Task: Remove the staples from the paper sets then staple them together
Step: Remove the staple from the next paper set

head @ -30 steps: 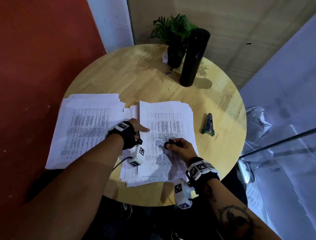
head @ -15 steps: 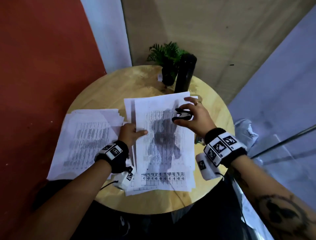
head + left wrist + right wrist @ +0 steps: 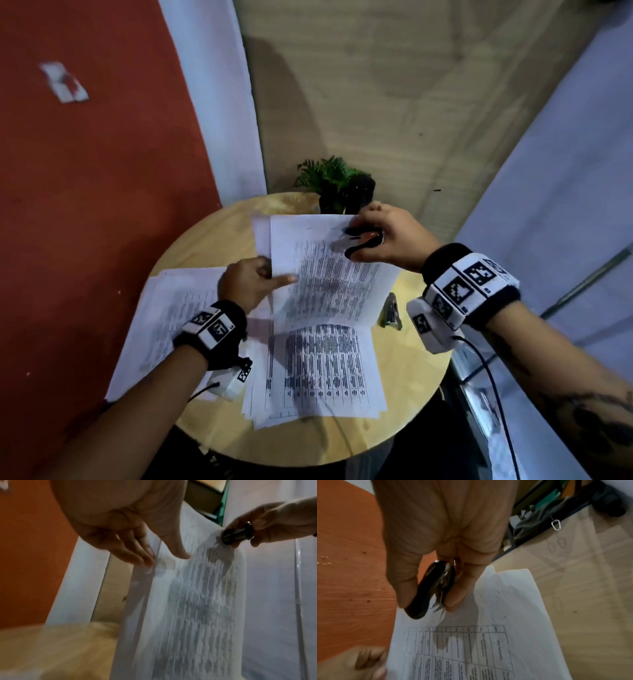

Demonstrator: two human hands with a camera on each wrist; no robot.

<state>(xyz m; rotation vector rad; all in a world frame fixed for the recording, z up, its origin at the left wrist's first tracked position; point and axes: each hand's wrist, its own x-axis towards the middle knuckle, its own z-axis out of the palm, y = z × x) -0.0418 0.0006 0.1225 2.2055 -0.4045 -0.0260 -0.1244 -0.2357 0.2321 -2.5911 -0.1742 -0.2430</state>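
Observation:
My left hand pinches the left edge of a printed paper set, thumb on the front, fingers behind it. The set stands tilted up off the stack on the table. At the set's top right corner, my right hand grips a black staple remover. Thumb and fingers squeeze the staple remover, whose metal claws touch the top edge of the paper set. In the left wrist view the staple remover sits at the sheet's upper corner.
A second paper stack lies at the left of the round wooden table. A dark stapler lies to the right of the papers. At the far edge stand a potted plant and a black bottle. A red wall is on the left.
Both hands have lifted the top paper set off the stack and tilted it up. The right hand with the staple remover moved from mid-page to the top right corner.

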